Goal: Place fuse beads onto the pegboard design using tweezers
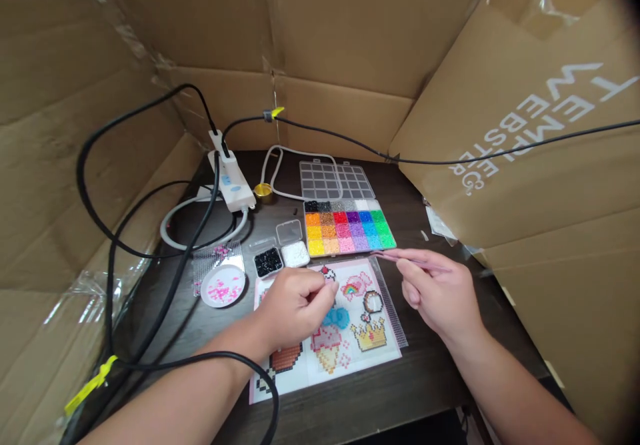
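Note:
My right hand is closed round pink tweezers, whose tips point left, close to the front edge of the bead box. My left hand is curled with thumb and forefinger together over the pattern sheet; what it pinches, if anything, is hidden. Printed on the sheet are pixel pictures, among them a crown and an ice cream cone. A blue bow shape shows beside my left hand. A clear pegboard lies along the sheet's right edge.
Small boxes of black beads and white beads stand behind the sheet. A white dish holds pink beads. Black cables loop on the left, one crossing my left forearm. A power strip and cardboard walls surround the table.

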Tool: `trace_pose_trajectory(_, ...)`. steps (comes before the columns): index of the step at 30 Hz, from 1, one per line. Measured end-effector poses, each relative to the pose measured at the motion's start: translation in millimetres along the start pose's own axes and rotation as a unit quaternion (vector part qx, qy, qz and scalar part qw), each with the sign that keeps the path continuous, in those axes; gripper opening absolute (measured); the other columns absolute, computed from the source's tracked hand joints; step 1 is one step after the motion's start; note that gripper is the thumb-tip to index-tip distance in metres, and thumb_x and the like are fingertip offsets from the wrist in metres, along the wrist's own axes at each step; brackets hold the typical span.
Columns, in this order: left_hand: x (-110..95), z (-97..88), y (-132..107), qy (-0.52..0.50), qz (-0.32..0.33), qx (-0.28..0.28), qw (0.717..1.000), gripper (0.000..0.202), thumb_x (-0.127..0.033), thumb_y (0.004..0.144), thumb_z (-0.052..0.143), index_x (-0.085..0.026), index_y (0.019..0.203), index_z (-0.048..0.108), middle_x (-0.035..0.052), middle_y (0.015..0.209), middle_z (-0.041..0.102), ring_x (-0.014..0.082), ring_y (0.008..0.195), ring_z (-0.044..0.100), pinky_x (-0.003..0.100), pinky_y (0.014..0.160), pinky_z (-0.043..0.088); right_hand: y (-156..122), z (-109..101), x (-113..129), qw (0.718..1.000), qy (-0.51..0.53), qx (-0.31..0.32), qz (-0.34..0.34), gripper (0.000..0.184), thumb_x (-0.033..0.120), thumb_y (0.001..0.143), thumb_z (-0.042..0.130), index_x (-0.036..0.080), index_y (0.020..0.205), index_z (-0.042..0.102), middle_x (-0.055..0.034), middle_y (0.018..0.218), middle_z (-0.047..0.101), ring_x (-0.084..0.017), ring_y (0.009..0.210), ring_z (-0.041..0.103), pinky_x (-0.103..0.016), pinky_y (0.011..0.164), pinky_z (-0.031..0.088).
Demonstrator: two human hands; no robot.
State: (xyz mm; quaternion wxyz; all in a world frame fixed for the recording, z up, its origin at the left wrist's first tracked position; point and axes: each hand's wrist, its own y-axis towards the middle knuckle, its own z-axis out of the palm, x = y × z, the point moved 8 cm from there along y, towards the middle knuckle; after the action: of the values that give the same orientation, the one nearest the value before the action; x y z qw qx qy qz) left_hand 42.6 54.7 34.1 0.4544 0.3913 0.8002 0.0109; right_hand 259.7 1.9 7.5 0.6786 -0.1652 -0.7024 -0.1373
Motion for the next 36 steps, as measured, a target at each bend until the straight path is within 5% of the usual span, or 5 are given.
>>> trace_pose_trajectory(5, 1, 1.4, -1, -0.011, -0.003, 0.005, 1.000, 0.044, -0.020, 0.092, 0.049, -0.017, 0.050, 0.036, -0.0057, 0.047, 0.036, 0.0062, 0.045, 0.035, 0.024, 0.050, 0.028, 44, 56, 30, 0.998, 0.005, -0.027, -0.052, 0.023, 0.036, 0.077, 0.077, 0.016, 0.090, 0.078, 0.0038, 0.043, 0.056, -0.009, 0.034, 0.045, -0.022, 0.034, 0.037)
trace_pose_trajectory(12, 4, -0.4, -2, -0.012, -0.012, -0.005, 1.000, 0.044, -0.020, 0.090, 0.050, -0.018, 0.052, 0.027, -0.0062, 0.047, 0.029, 0.0064, 0.044, 0.031, 0.025, 0.049, 0.024, 66, 100, 8, 1.000, -0.012, -0.026, 0.004, 0.024, 0.036, 0.071, 0.073, 0.016, 0.084, 0.075, 0.0015, 0.053, 0.062, -0.010, 0.036, 0.048, -0.024, 0.033, 0.044)
trace_pose_trajectory(36, 1, 0.9, -1, -0.021, -0.015, 0.007, 1.000, 0.043, -0.020, 0.091, 0.048, -0.019, 0.054, 0.026, -0.0061, 0.049, 0.029, 0.0068, 0.046, 0.030, 0.025, 0.049, 0.024, 76, 92, 2, 0.997, -0.044, -0.039, -0.049, 0.021, 0.036, 0.073, 0.074, 0.017, 0.080, 0.078, -0.0066, 0.073, 0.075, -0.016, 0.055, 0.065, -0.027, 0.047, 0.052)
